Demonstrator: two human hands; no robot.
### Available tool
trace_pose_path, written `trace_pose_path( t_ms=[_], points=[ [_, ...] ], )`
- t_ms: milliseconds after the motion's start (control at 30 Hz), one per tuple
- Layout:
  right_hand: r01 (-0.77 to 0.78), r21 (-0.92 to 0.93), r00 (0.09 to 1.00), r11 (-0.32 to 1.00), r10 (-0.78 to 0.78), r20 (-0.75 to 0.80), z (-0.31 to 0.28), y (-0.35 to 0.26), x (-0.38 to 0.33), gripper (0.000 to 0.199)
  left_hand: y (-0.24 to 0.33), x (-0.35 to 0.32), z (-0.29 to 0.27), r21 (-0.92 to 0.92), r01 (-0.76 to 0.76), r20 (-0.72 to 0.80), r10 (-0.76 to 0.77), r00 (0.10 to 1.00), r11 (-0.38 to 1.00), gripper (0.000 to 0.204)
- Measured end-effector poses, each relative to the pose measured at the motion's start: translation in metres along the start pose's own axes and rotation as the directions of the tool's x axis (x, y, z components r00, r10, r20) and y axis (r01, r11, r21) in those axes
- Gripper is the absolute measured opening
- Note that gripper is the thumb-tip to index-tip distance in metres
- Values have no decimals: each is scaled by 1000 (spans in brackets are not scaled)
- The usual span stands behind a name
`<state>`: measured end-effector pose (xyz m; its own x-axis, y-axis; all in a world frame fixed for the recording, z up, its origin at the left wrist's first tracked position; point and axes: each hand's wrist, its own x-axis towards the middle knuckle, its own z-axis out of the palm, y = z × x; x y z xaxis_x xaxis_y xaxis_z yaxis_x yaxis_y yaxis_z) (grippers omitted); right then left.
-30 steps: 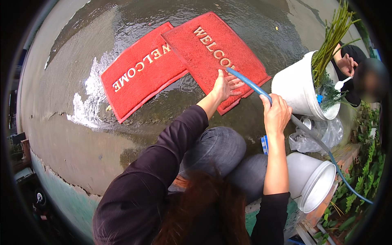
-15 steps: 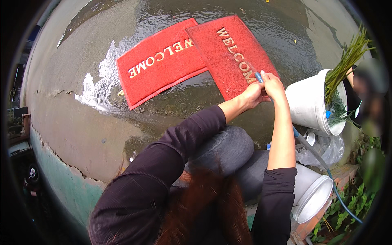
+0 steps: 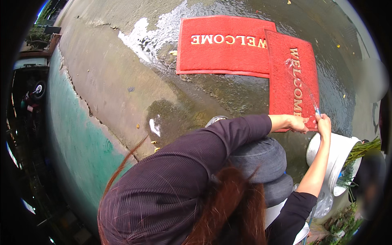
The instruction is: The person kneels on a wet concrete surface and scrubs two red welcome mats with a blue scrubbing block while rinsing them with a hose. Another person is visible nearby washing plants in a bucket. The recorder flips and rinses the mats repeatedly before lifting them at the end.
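My right hand (image 3: 324, 125) is closed around the end of a blue hose (image 3: 317, 110). A thin stream of water runs from the hose onto a red doormat (image 3: 281, 87) with pale gold lettering. My left hand (image 3: 299, 123) is just left of the right one, over that mat's near edge, with fingers apart and nothing seen in it. Another red doormat (image 3: 224, 57), also lettered, lies crosswise on the ground to the left. The nearer mat overlaps its right end.
Wet concrete (image 3: 196, 98) surrounds the mats, with white suds (image 3: 145, 38) at the far left. A white bucket (image 3: 332, 159) holding green stalks (image 3: 361, 151) lies tipped at the right, beside a clear plastic bag (image 3: 324, 204). A green-painted strip (image 3: 81, 126) runs along the left.
My view has swung, so the mats appear farther right. My left hand has come away from the hose and right hand. The water stream now lands farther up the lettered mat.
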<state>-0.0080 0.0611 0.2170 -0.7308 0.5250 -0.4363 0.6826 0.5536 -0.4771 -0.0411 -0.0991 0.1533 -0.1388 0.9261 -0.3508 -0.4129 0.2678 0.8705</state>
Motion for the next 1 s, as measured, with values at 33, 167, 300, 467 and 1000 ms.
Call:
trace_pose_path(
  t_ms=[33,167,300,467,1000],
  points=[
    [17,-39,1000,999,-17,13,-1,7,4,30,-14,-3,-8,52,42,18,-43,999,998,71],
    [49,-84,999,995,-48,16,10,10,8,34,-64,-48,-47,60,220,-228,-201,953,974,51],
    [10,-232,1000,973,-12,-8,11,-29,-9,38,-92,-107,-88,-93,275,-427,-288,857,957,43],
    [-50,-450,986,892,-27,-163,11,-87,-31,40,-110,-152,-113,-144,274,-601,-304,739,951,38],
    [-4,-425,944,905,-137,-300,13,-99,-5,34,-165,-204,-168,-339,67,-822,-330,465,938,30]
  ],
)
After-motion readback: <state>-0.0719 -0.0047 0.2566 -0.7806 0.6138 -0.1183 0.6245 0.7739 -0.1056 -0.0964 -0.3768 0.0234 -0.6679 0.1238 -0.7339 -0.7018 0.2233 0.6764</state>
